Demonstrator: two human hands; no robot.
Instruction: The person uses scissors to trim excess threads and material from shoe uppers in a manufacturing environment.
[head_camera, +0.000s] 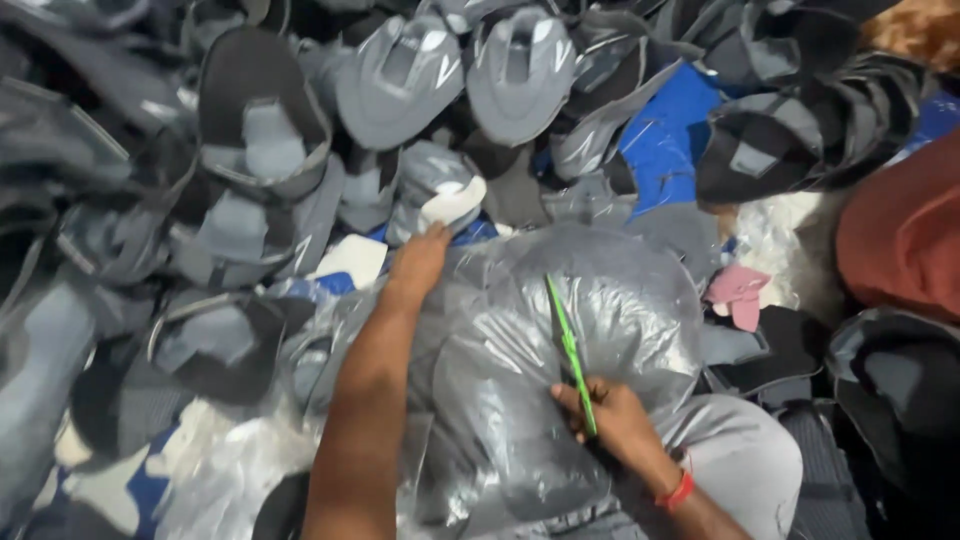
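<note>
On my lap: plastic bag (560, 330) of grey shoe parts, w/ bag uncut.
L hand (420, 260): grip pressing bag top.
R hand (615, 420): grip clamped on green blade (570, 350).
Around: shoe uppers pile (400, 90).

- This looks like a shoe-making workshop.
- A big heap of grey and black shoe uppers (400, 80) covers almost the whole view.
- More uppers are packed in a clear plastic bag (560, 340).
- Blue sheet material (665, 140) lies between them.

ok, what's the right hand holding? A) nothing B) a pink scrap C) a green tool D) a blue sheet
C: the right hand grips a thin green tool lying over the clear plastic bag; the pink scrap lies off to the side, untouched.
</note>
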